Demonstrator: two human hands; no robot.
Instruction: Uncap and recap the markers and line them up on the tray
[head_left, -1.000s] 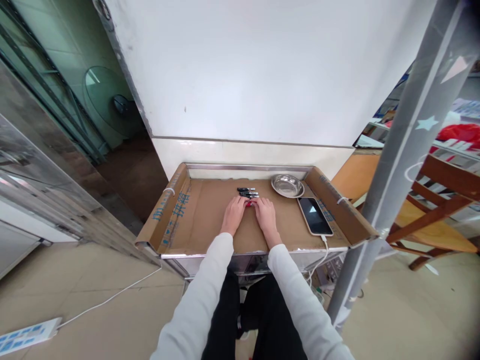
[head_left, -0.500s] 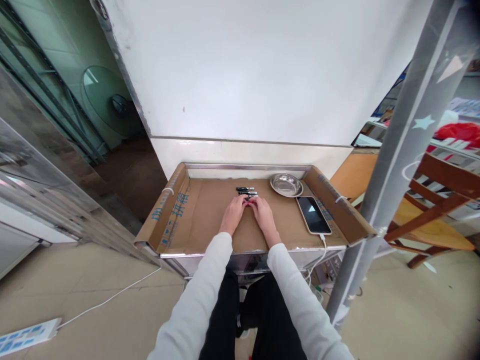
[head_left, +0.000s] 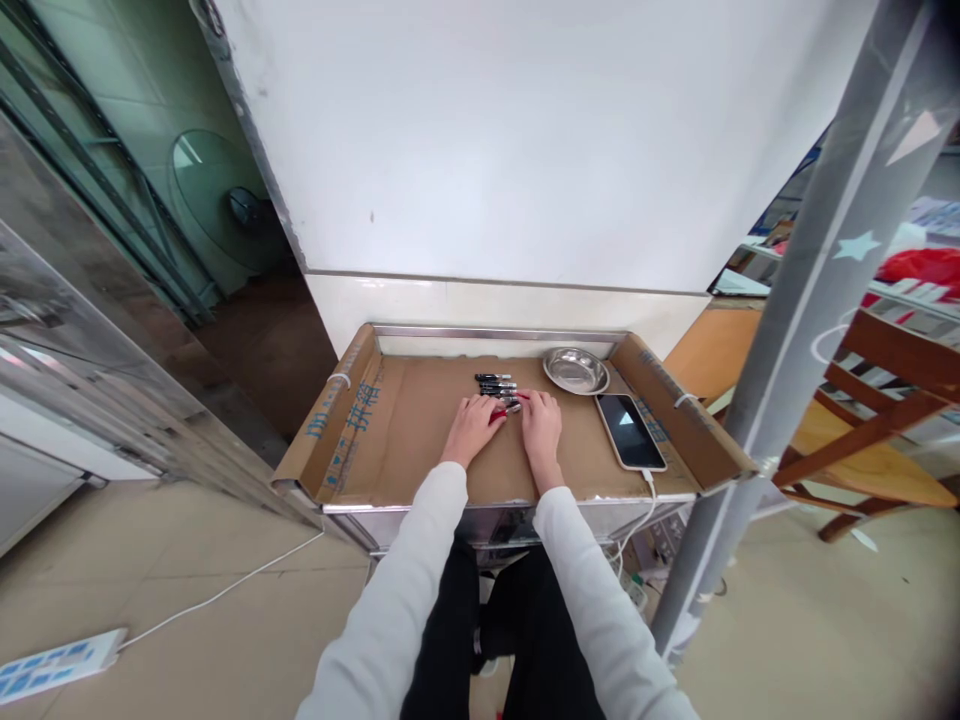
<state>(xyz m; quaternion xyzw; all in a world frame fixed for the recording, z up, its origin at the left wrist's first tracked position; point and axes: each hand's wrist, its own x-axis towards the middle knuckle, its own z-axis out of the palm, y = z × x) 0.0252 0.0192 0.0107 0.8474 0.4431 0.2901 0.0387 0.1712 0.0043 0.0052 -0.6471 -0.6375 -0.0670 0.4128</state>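
My left hand (head_left: 471, 430) is closed on a red pen (head_left: 498, 414), its lighter tip pointing right. Just across from it, my right hand (head_left: 541, 428) pinches a small red piece (head_left: 523, 396) that looks like a pen cap; the fingers partly hide it. A narrow gap separates the two hands. Several black pens (head_left: 495, 384) lie side by side right beyond my fingertips, on the cardboard lining (head_left: 412, 420) of the table.
A round metal dish (head_left: 576, 371) stands at the back right of the cardboard. In front of it lies a phone (head_left: 630, 432) with a white cable (head_left: 649, 490) plugged in. Raised cardboard sides (head_left: 682, 420) flank the surface. A grey pole (head_left: 780, 330) rises at the right.
My hands, together before, have moved apart. The red pen now shows in the left hand and a small red piece in the right.
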